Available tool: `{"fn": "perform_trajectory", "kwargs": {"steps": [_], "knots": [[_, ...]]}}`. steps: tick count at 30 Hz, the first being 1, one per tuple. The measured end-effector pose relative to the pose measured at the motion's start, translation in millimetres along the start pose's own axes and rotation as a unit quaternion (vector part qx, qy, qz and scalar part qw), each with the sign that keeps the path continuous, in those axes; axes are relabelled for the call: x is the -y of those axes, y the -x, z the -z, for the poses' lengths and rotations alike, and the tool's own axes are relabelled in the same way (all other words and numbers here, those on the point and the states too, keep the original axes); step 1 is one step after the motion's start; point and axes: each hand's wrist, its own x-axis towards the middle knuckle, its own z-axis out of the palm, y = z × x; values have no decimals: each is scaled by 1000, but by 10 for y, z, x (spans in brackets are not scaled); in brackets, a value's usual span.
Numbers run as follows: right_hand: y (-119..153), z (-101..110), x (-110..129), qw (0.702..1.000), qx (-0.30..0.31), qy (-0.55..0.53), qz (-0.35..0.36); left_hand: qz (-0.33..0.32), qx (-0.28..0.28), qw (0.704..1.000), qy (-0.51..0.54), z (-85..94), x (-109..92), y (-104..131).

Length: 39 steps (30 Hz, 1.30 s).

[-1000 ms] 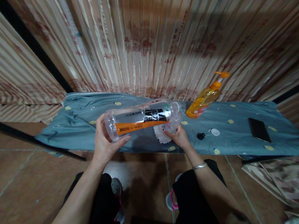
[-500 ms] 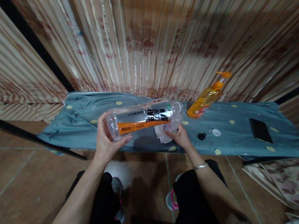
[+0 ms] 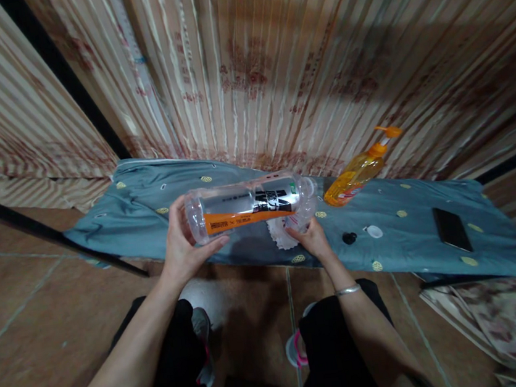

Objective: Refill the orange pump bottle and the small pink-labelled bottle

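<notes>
A clear plastic bottle (image 3: 240, 205) with an orange and black label lies sideways in the air between my hands, its neck to the right. My left hand (image 3: 186, 242) wraps round the bottle's base end. Near the neck end, my right hand (image 3: 312, 237) grips a whitish, see-through piece with a ragged edge (image 3: 284, 234), partly behind the bottle. What this piece is, I cannot make out. Whether the right fingers also touch the bottle is unclear.
A pump bottle of orange liquid (image 3: 353, 176) stands on the blue-green cloth (image 3: 427, 205). Right of my right hand lie a small black object (image 3: 349, 237), a white round piece (image 3: 374, 231) and a dark phone-like slab (image 3: 451, 229). A patterned curtain (image 3: 245, 77) hangs behind.
Almost nothing differs. The view has shifted very slightly, and both hands keep the same hold on the bottle and the ragged piece.
</notes>
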Motion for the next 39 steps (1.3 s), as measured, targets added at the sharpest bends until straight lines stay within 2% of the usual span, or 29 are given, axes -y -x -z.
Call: {"fn": "perform_trajectory", "kwargs": {"steps": [9,16,23,39], "knots": [[-9,10,-4,1000,10,-15,5,8,-2,1000,-13,5,-42,5],[20,-8,16,1000,-12,-5,-1,6,2,1000,-25,18,-28,-5],[2,12,13,1000,10,-8,7,13,5,1000,-22,23,-38,-4],[31,4,36,1000,-11,1,-2,-3,10,1000,-18,27,-4,-11]]}}
